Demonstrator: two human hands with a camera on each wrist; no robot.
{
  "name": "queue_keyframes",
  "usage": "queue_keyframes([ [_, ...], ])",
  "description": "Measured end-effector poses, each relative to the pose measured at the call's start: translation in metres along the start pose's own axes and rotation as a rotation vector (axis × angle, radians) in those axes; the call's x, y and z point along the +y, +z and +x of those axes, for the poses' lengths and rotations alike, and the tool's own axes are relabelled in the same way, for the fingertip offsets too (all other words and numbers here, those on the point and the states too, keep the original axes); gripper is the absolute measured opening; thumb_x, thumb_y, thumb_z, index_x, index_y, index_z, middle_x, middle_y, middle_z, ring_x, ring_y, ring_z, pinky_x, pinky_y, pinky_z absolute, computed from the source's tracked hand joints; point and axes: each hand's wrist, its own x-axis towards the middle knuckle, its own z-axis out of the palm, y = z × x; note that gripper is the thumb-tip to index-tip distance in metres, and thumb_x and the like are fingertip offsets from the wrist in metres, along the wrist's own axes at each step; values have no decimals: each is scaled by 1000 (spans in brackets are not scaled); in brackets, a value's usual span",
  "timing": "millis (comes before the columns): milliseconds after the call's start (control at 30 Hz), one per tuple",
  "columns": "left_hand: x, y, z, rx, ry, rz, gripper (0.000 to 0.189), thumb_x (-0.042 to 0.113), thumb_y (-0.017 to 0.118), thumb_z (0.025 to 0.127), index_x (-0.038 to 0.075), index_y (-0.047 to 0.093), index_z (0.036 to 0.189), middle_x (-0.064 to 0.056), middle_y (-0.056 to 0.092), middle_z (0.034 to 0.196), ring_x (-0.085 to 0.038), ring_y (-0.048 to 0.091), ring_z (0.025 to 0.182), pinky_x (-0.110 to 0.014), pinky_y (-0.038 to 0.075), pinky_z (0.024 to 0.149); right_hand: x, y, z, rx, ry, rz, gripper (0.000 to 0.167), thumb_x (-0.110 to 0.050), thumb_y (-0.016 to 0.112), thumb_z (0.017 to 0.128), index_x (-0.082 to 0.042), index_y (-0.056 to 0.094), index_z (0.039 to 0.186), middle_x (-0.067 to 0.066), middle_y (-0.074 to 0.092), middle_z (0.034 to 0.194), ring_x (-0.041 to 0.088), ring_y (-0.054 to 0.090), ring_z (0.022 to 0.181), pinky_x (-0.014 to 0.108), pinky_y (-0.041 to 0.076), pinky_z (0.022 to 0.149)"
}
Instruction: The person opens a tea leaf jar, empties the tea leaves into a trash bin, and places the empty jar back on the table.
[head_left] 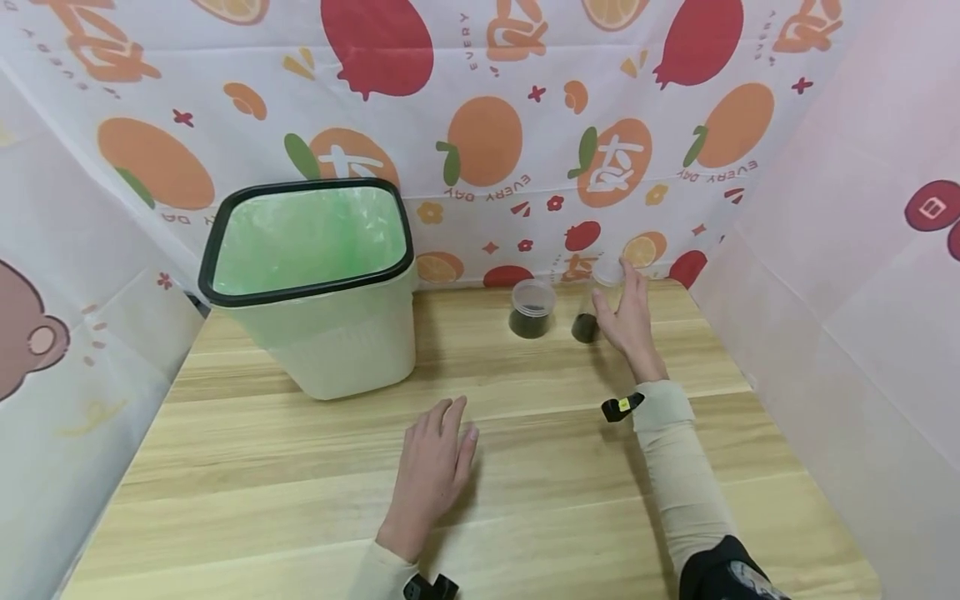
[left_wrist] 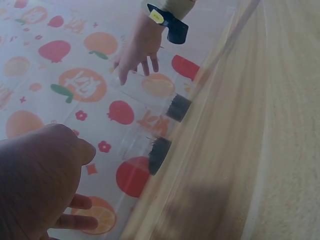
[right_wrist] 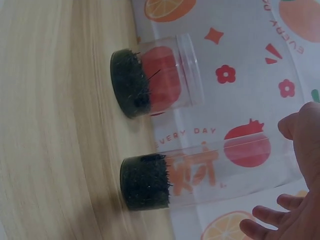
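Two clear jars with dark, shredded dry contents at the bottom stand upright near the back of the table. The shorter, wider jar (head_left: 532,310) is to the left; the taller, narrower jar (head_left: 586,326) is to its right. My right hand (head_left: 628,321) is at the upper part of the tall jar, thumb on one side and spread fingers on the other. In the right wrist view, those fingers extend loosely beside the clear wall of the tall jar (right_wrist: 200,177). My left hand (head_left: 431,467) hovers over the front middle of the table, holding nothing, fingers relaxed.
A light green bin (head_left: 352,333) with a black rim stands at the back left of the wooden table (head_left: 300,492). Behind it hangs a fruit-print cloth (head_left: 525,75), and pale cloth walls (head_left: 847,317) close in both sides.
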Motion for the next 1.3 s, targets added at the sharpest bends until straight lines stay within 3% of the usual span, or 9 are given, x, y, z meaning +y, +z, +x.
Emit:
queue_keyframes([
  [267, 3, 1, -1, -20, 4, 0, 44, 27, 57, 103, 6, 53, 142, -23, 62, 133, -41, 62, 119, -57, 53, 93, 4, 1, 5, 9, -19, 1, 73, -38, 56, 100, -20, 21, 162, 22, 26, 162, 39, 34, 148, 62, 32, 120],
  [667, 3, 4, 0, -46, -12, 7, 45, 30, 56, 104, 7, 52, 143, -22, 62, 134, -40, 62, 122, -57, 53, 95, 4, 2, 8, 24, -63, 40, 72, -29, 57, 102, -12, 19, 161, 25, 37, 156, 43, 47, 136, 59, 40, 114],
  [867, 1, 2, 0, -51, -13, 7, 46, 30, 57, 104, 7, 51, 143, -22, 62, 134, -40, 62, 122, -57, 53, 95, 3, 2, 7, 35, -58, 44, 71, -25, 60, 102, -11, 22, 160, 26, 43, 149, 42, 52, 123, 57, 46, 102],
  [1033, -1, -1, 2, -41, -16, 2, 46, 27, 60, 102, 6, 52, 142, -23, 62, 134, -41, 62, 120, -58, 52, 95, -1, -1, 6, 52, -57, 52, 71, -23, 60, 102, -12, 22, 161, 24, 44, 150, 43, 51, 123, 55, 46, 98],
  [1200, -4, -1, 4, -33, -19, -2, 47, 26, 60, 102, 6, 51, 143, -24, 61, 134, -43, 62, 121, -59, 52, 95, -6, -5, 5, 83, -63, 60, 69, -23, 61, 101, -11, 25, 159, 22, 47, 147, 44, 54, 120, 50, 50, 86],
  [1300, -6, -2, 5, -41, -26, -2, 48, 27, 60, 102, 6, 50, 144, -24, 61, 135, -43, 61, 121, -59, 52, 96, -8, -9, 3, 90, -54, 74, 68, -23, 63, 100, -12, 28, 158, 21, 47, 148, 44, 54, 119, 54, 53, 86],
])
